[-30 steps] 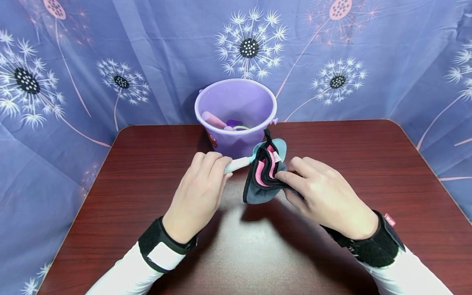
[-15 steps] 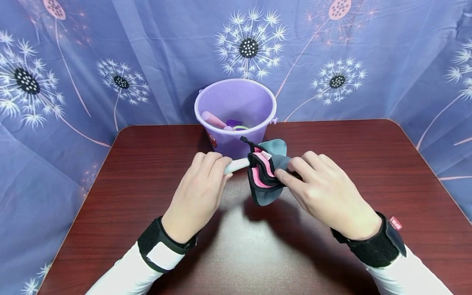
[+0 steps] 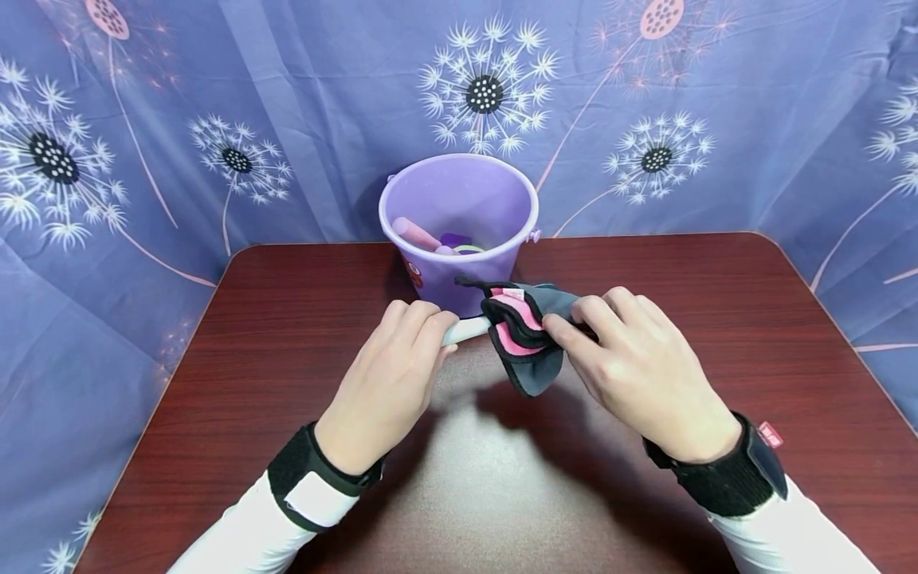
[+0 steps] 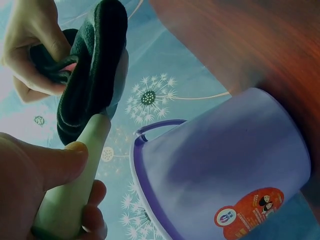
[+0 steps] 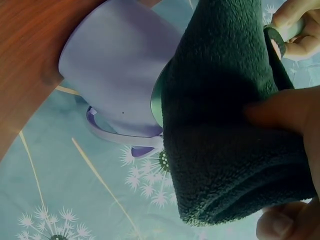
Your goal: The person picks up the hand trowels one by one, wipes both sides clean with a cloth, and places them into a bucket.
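Observation:
My left hand [image 3: 394,375] grips the pale handle [image 3: 468,329] of a toy shovel in front of the bucket. My right hand [image 3: 641,371] holds a folded grey and pink cloth [image 3: 534,375] with black edging against the shovel's blade. Nearly the whole blade is hidden by the cloth in the head view. A teal edge of the blade [image 5: 157,100] shows beside the cloth in the right wrist view. From the left wrist, the thumb lies along the handle [image 4: 72,192], with the cloth [image 4: 95,70] bunched around the shovel's neck.
A purple bucket [image 3: 445,288] stands at the back of the dark red wooden table [image 3: 301,335]. Inside it lie a pink handle [image 3: 417,234] and other small toys. A blue curtain [image 3: 323,119] with dandelion prints hangs behind and beside the table.
The cloth has turned and shifted over the shovel, so the teal blade that showed behind it is now almost covered. The right hand has moved slightly up and right; the left has barely moved.

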`<state>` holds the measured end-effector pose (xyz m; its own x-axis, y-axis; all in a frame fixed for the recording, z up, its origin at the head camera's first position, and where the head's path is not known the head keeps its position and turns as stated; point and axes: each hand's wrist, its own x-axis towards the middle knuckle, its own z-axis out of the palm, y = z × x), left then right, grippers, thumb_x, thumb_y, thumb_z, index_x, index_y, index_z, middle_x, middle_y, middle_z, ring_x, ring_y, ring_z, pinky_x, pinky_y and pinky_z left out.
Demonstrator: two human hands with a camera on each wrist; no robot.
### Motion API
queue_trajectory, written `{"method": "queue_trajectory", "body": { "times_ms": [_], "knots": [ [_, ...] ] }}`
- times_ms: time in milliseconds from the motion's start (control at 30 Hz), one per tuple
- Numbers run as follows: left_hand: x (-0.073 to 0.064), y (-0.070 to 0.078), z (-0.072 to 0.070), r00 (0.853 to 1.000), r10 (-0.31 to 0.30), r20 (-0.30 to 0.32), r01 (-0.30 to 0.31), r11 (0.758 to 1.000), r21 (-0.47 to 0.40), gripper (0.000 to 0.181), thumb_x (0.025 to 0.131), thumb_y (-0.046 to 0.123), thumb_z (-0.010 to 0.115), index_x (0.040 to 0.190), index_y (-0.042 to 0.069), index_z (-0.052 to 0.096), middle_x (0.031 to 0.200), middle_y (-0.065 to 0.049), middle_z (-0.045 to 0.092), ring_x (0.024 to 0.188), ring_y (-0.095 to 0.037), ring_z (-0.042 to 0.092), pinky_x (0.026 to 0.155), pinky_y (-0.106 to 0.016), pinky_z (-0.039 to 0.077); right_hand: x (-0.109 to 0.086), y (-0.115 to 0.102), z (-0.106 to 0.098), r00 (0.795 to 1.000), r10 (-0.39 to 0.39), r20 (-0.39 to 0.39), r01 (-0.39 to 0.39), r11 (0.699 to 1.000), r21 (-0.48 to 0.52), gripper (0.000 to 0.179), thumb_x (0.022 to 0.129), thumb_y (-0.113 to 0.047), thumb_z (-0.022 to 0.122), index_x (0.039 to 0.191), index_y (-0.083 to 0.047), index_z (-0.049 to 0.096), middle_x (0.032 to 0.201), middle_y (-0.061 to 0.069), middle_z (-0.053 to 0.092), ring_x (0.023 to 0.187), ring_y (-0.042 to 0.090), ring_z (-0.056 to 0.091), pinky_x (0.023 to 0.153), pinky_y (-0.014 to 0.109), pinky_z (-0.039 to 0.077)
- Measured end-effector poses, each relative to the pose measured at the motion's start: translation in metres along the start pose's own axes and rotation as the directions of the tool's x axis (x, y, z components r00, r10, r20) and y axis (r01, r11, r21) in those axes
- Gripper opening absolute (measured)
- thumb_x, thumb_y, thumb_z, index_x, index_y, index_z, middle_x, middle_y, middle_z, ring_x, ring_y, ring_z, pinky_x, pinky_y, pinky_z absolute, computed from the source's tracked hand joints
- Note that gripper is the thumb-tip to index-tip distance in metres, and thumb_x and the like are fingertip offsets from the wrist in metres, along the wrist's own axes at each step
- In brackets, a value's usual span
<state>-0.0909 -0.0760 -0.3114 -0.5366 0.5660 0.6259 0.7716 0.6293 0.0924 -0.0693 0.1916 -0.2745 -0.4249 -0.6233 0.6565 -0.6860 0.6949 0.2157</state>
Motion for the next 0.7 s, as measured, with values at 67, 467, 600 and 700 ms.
{"method": "queue_trajectory", "body": {
  "times_ms": [67,467,600,700],
  "knots": [
    [0.000,0.000,0.000,1.000,0.002,0.002,-0.002,1.000,0.000,0.018,0.100,0.012,0.056,0.111,-0.002,0.058,0.103,-0.009,0.054,0.085,-0.026,0.044,0.073,-0.033,0.040,-0.001,0.001,0.001,1.000,0.020,-0.011,-0.020,1.000,-0.005,0.022,0.096,-0.004,0.045,0.102,0.000,0.066,0.084,0.012,0.049,0.068,0.032,0.041,0.055,0.040,0.035],
    [0.000,0.000,-0.003,1.000,0.002,-0.006,-0.002,1.000,0.017,0.020,0.099,0.010,0.058,0.114,-0.003,0.057,0.104,-0.011,0.055,0.087,-0.027,0.045,0.075,-0.034,0.041,-0.005,0.008,0.003,0.991,0.120,-0.056,-0.122,0.992,-0.027,0.019,0.094,-0.003,0.049,0.102,0.000,0.066,0.082,0.014,0.049,0.065,0.032,0.041,0.054,0.040,0.035],
    [0.000,-0.001,-0.004,1.000,-0.005,-0.014,0.006,1.000,0.023,0.020,0.099,0.009,0.058,0.114,-0.003,0.058,0.105,-0.011,0.055,0.086,-0.028,0.045,0.074,-0.034,0.041,-0.009,0.012,0.005,0.987,0.152,-0.056,-0.154,0.988,-0.030,0.021,0.094,-0.005,0.048,0.104,0.000,0.066,0.083,0.015,0.051,0.065,0.033,0.042,0.054,0.041,0.036],
    [0.001,-0.001,-0.005,1.000,-0.011,-0.024,0.011,1.000,0.021,0.020,0.099,0.010,0.058,0.114,-0.003,0.058,0.105,-0.011,0.055,0.086,-0.028,0.045,0.074,-0.033,0.041,-0.013,0.014,0.007,0.983,0.174,-0.058,-0.176,0.984,-0.032,0.022,0.094,-0.007,0.048,0.106,0.000,0.066,0.085,0.015,0.051,0.065,0.033,0.043,0.054,0.042,0.036]
  ]
}}
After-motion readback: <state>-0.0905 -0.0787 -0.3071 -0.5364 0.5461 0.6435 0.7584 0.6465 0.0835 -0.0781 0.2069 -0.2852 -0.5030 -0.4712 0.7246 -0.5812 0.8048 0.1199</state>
